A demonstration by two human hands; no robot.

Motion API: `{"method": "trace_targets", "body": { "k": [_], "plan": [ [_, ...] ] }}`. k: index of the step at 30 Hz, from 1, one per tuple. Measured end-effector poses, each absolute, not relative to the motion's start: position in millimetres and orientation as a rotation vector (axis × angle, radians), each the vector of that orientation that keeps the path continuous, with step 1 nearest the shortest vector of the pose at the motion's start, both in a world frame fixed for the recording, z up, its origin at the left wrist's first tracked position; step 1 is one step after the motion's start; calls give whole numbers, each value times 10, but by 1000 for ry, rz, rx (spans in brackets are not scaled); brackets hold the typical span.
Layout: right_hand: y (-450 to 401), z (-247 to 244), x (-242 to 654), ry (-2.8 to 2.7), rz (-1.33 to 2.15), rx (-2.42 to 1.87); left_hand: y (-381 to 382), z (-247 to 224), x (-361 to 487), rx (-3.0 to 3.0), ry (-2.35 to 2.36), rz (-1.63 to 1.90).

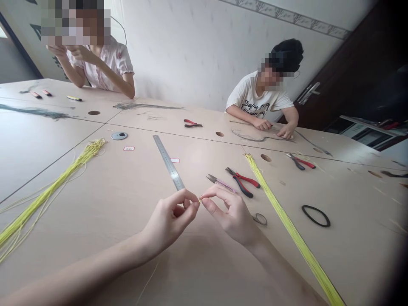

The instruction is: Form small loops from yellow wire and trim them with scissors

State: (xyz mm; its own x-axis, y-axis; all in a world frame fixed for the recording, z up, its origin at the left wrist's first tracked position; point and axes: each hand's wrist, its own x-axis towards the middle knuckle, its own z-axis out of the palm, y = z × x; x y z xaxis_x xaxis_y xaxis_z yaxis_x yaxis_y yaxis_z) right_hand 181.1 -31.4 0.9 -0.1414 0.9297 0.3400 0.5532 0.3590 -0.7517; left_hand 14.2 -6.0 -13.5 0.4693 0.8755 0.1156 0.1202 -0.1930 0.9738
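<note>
My left hand (174, 216) and my right hand (228, 210) meet at the middle of the table, fingertips nearly touching. Between them is a tiny yellow piece (199, 200), pinched by the left thumb and index finger and also by the right fingertips; its details are too small to make out. A steel ruler (168, 163) lies just beyond my left hand. Close to my right hand are small pointed snips (221, 182), red-and-black pliers (244, 180) and a metal ring-shaped object (260, 219), partly hidden by that hand.
Yellow cord bundles lie at left (60, 185) and right (291, 225). A black loop (315, 216) and more pliers (300, 162) are at right, another pair (193, 123) farther back. Two people sit across the table (197, 148), one handling grey cords (264, 138).
</note>
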Motion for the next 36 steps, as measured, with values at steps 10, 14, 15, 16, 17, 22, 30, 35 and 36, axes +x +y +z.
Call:
{"method": "trace_targets", "body": {
  "k": [10, 14, 15, 16, 17, 22, 30, 35, 36],
  "plan": [
    [-333, 0, 1827, -1858, 553, -1239, -41, -188, 153, 1709, 887, 825],
    [-314, -22, 1822, -1933, 421, -1193, -58, -188, 136, 1695, 880, 778],
    [-306, -31, 1822, -1960, 373, -1177, -60, -185, 134, 1685, 873, 759],
    [-299, -41, 1824, -1990, 324, -1161, -59, -181, 134, 1674, 865, 737],
    [-291, -53, 1827, -2022, 274, -1146, -56, -176, 137, 1662, 861, 715],
    [-260, -110, 1856, -2154, 42, -1119, -11, -146, 175, 1605, 894, 660],
    [-238, -128, 1854, -2213, -105, -1131, 46, -187, 183, 1416, 906, 588],
    [-239, -136, 1851, -2240, -103, -1177, 41, -198, 189, 1343, 903, 583],
    [-239, -140, 1851, -2246, -101, -1181, 38, -197, 190, 1337, 900, 591]
  ]
}}
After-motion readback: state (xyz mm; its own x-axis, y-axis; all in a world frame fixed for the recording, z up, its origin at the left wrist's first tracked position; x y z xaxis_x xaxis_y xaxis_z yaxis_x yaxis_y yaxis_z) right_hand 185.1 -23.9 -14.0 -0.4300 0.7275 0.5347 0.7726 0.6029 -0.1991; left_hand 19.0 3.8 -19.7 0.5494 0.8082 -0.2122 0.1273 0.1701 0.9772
